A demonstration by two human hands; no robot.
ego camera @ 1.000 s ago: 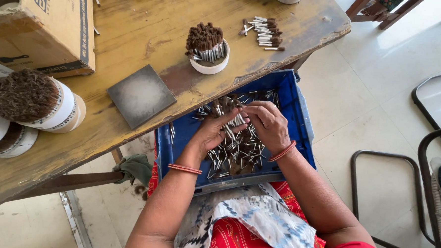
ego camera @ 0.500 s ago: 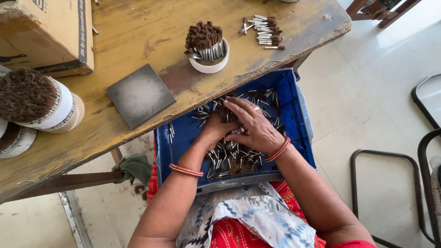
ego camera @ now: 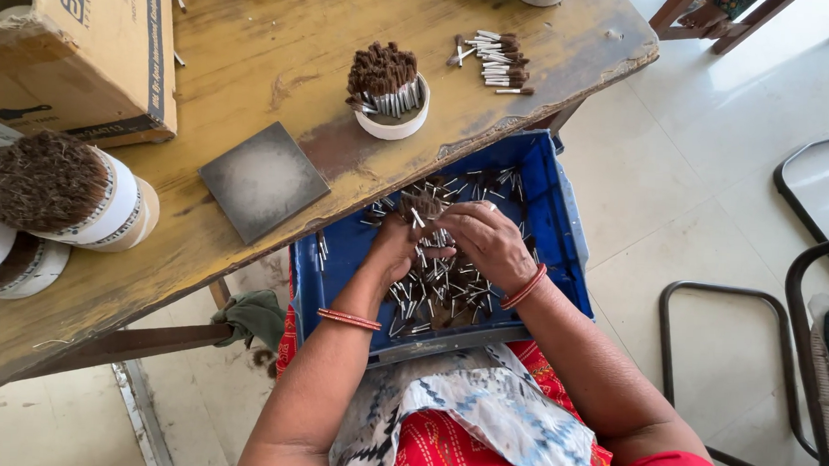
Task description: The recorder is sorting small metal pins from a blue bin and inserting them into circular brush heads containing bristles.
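A blue plastic crate (ego camera: 564, 230) rests on my lap, half under the wooden table's edge. It holds several small brush pieces (ego camera: 430, 294) with metal ferrules and brown bristles. My left hand (ego camera: 397, 246) is closed around a small bunch of these pieces (ego camera: 422, 213) over the crate's middle. My right hand (ego camera: 489, 244) lies palm down beside it, fingers touching the same bunch and the loose pieces below. Both wrists wear red bangles.
On the wooden table (ego camera: 254, 68) stand a white cup of bristle pieces (ego camera: 389, 87), a loose pile of pieces (ego camera: 497, 59), a grey square tile (ego camera: 263, 180), a cardboard box (ego camera: 78, 51) and large bristle-filled rolls (ego camera: 58, 189). Black metal chair frames (ego camera: 803, 306) stand at right.
My right hand has slid from the crate's upper right down and left over the pile. Both hands now meet at the middle, gathering pieces.
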